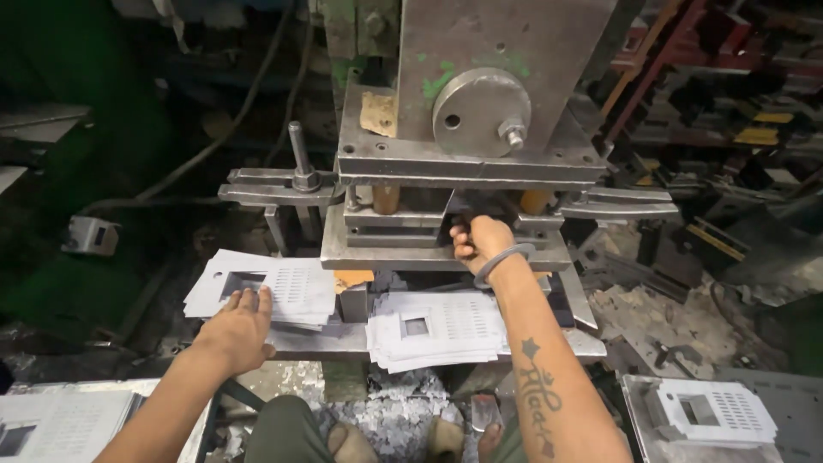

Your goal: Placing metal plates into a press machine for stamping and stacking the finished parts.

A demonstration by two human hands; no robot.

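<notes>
Our right hand [480,243], with a metal bangle [501,260] at the wrist, reaches into the die gap of the steel press [480,86]; its fingers curl inward, but we cannot tell what they pinch. Our left hand [243,326] lies flat, fingers spread, on the left stack of punched sheets [287,287]: thin, pale, each with a square window and a slotted grille. A second stack [441,330] rests on the grey bed plate below the die. Metal scrap [390,420] litters the dark, oily floor.
</notes>
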